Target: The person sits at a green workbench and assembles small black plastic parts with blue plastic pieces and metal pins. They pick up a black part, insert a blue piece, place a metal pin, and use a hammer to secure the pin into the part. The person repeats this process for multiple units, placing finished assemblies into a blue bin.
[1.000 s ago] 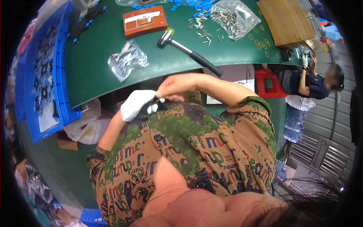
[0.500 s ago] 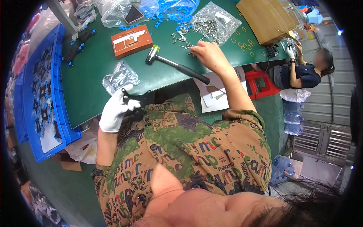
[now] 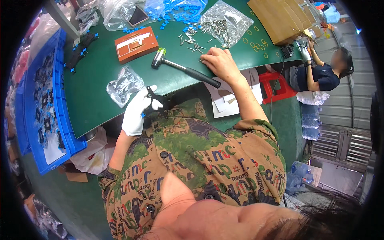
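Note:
My left hand, in a white glove, is closed around a black bracket-like plastic part with a blue bit on it, just off the table's near edge. My bare right hand rests over the green table with its fingers curled together. At its fingertips shows the end of a small metal pin; the rest is hidden. Beyond that hand lie loose metal pins and a clear bag of pins. Between my hands lies a hammer with a black grip, its head to the left.
A crumpled clear bag and an orange-brown box lie left of the hammer. Farther back are a phone and small blue pieces. A blue crate of black parts stands left, a cardboard box right; a co-worker sits beyond.
My left hand has moved right and slightly up with the black part, which is now turned differently. My right hand has shifted slightly, its fingertips drawing a little away from the loose pins.

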Motion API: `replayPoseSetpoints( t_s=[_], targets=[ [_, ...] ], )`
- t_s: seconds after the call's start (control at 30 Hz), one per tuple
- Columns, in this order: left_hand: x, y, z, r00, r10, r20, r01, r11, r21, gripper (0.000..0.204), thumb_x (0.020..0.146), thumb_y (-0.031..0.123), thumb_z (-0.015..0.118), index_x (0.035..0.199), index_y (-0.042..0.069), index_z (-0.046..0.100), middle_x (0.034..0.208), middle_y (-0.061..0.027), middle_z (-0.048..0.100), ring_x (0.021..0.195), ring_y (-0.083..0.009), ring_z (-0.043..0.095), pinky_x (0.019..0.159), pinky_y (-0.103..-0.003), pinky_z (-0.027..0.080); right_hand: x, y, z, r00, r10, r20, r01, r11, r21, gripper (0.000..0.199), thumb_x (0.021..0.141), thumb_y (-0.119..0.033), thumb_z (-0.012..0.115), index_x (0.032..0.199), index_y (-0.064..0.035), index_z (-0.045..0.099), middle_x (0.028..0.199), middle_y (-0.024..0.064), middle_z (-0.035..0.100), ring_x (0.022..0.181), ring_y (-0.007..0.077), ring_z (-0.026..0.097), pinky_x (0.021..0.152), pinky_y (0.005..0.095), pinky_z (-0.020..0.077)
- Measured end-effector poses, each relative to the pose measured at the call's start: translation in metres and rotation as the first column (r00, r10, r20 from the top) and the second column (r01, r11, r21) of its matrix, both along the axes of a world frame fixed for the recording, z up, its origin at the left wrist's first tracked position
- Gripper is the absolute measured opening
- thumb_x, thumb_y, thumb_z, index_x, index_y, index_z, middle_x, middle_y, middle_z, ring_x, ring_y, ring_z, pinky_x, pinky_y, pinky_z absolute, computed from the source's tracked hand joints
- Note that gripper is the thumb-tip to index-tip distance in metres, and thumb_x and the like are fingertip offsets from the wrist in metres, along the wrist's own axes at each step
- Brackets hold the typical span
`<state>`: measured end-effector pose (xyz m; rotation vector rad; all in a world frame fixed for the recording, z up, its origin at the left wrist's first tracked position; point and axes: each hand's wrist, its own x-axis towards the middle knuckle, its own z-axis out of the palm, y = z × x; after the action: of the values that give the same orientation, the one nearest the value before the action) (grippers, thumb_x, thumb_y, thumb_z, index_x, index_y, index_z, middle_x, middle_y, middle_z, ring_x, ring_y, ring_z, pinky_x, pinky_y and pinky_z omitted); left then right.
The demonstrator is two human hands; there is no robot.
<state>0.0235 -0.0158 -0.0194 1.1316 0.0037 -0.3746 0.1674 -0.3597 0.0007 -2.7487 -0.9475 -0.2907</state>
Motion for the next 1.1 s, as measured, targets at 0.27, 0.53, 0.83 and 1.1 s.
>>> replayPoseSetpoints(
  t_s=[0.27, 0.53, 0.83, 1.1],
  targets=[
    [0.001, -0.008, -0.005, 0.997, -0.062, -0.033, 0.062, 0.998, -0.019, 0.056, 0.100, 0.017, 0.052, 0.147, -0.013, 0.042, 0.094, -0.0124, 0.065, 0.093, -0.0206, 0.065, 0.092, -0.032, 0.048, -0.033, -0.026, -0.016, 0.990, 0.003, 0.143, -0.018, 0.994, 0.106, 0.019, 0.087, -0.017, 0.073, 0.106, -0.0204, 0.077, 0.111, -0.0008, 0.066, 0.112, 0.0232, 0.062, 0.095, 0.0415, 0.0428],
    [0.002, -0.012, -0.013, 0.994, -0.102, -0.040, 0.101, 0.995, -0.015, 0.054, 0.100, 0.016, 0.052, 0.145, -0.013, 0.044, 0.093, -0.0120, 0.065, 0.094, -0.0222, 0.065, 0.092, -0.034, 0.049, -0.057, -0.037, -0.023, 0.992, 0.002, 0.127, -0.017, 0.992, 0.122, 0.032, 0.084, -0.012, 0.075, 0.115, -0.0183, 0.074, 0.144, 0.0055, 0.059, 0.140, 0.0299, 0.050, 0.116, 0.0496, 0.0352],
    [0.002, -0.016, -0.016, 0.991, -0.126, -0.042, 0.126, 0.992, -0.006, 0.052, 0.101, 0.015, 0.051, 0.144, -0.013, 0.045, 0.092, -0.0116, 0.064, 0.094, -0.0238, 0.066, 0.092, -0.035, 0.049, -0.053, -0.051, -0.052, 0.987, 0.011, 0.163, -0.048, 0.973, 0.226, 0.024, 0.085, -0.021, 0.079, 0.109, -0.0186, 0.074, 0.132, -0.0001, 0.068, 0.134, 0.0256, 0.056, 0.115, 0.0488, 0.0376],
    [0.000, -0.016, -0.021, 0.989, -0.146, -0.023, 0.145, 0.989, -0.026, 0.051, 0.102, 0.016, 0.050, 0.144, -0.012, 0.046, 0.092, -0.0116, 0.064, 0.093, -0.0243, 0.066, 0.091, -0.035, 0.050, -0.041, -0.044, -0.048, 0.998, -0.012, 0.062, -0.011, 0.938, 0.346, 0.011, 0.091, -0.012, 0.074, 0.102, -0.0100, 0.074, 0.130, 0.0049, 0.070, 0.138, 0.0306, 0.054, 0.115, 0.0477, 0.0384]
  ],
)
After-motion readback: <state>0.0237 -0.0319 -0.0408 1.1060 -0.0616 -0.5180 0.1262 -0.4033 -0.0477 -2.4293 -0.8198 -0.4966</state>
